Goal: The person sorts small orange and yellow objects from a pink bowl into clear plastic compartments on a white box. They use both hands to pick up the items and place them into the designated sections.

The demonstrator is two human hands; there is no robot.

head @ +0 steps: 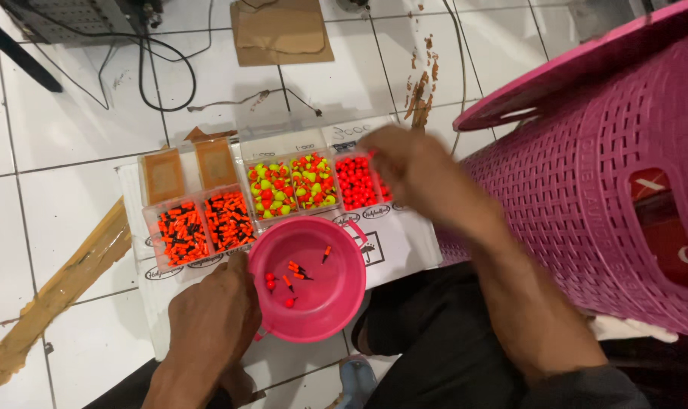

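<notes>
Down on the tiled floor, the left hand [211, 318] rests against the rim of a pink bowl [336, 303] holding a few orange beads [292, 273], its grip hidden. Blurred, the right hand [404, 163] hovers over the red compartment of a clear divided box [208, 220]; its grip is unclear. A pink basket [586, 197] stands beside.

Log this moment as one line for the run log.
left hand: steadies pink bowl | right hand: over red-bead compartment, blurred | clear organizer box on floor
</notes>
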